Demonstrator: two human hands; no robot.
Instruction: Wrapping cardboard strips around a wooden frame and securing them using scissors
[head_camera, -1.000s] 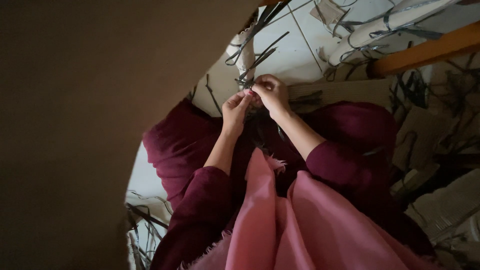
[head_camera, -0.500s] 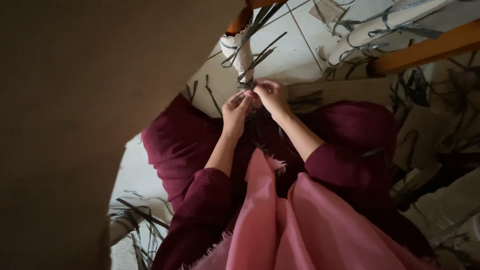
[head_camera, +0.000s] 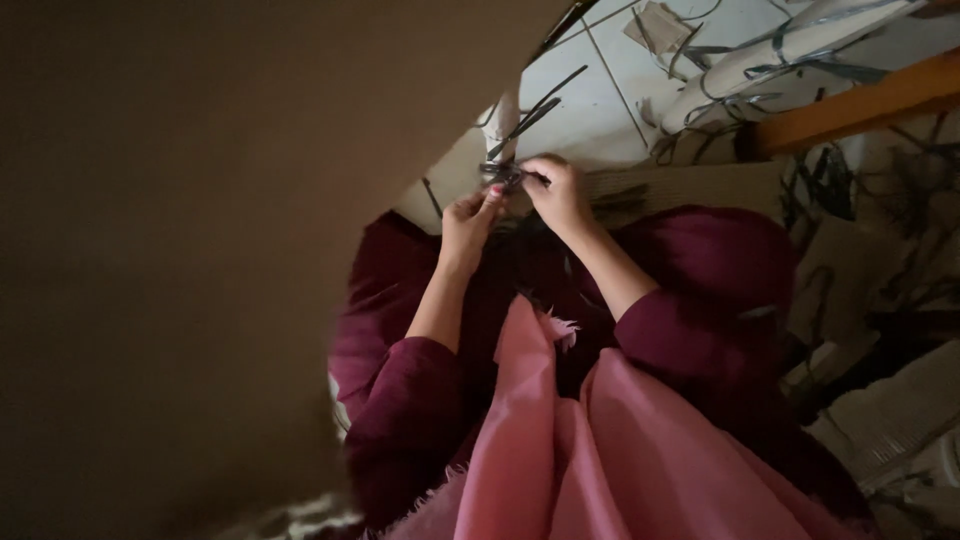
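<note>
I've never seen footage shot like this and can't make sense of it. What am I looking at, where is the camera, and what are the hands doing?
There is no machine here: a person wears a camera on the head, and it looks down over their own body. The pink cloth and the maroon garment low in the picture are their clothing. The large brown mass on the left is something close to the lens; I cannot tell what. Both hands meet in the middle: the left hand and the right hand pinch a small bundle of dark strips between their fingertips. Beyond lies a pale tiled floor littered with more dark strips, cardboard scraps and an orange wooden bar.
</note>
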